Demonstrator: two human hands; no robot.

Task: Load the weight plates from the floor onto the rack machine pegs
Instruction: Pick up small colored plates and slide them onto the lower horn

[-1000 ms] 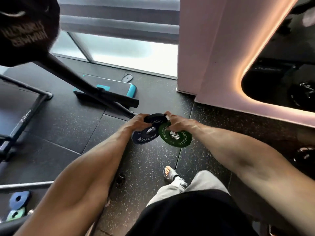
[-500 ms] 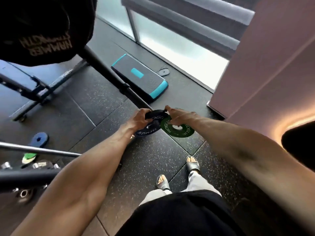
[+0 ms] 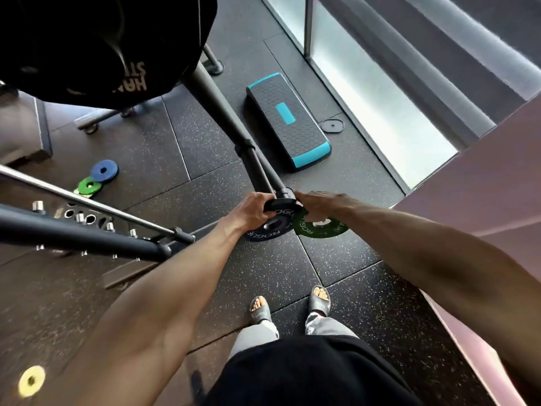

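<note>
My left hand grips a dark blue Rogue plate by its upper rim. My right hand holds a green Rogue plate beside it, the two plates overlapping slightly at centre frame above the floor. A thin black plate edge shows between my hands. On the floor at left lie a small blue plate and a small green plate. A yellow plate lies at the bottom left. The rack machine's frame with several chrome pegs crosses the left side.
A black and teal step platform sits on the floor ahead, with a small grey disc beside it. A black diagonal machine tube runs down to my hands. A large black plate hangs top left. A pink wall stands right.
My view has risen and swung left, so the rack frame, pegs and floor plates came into sight. Both plates have stayed in my hands and lifted higher off the floor.
</note>
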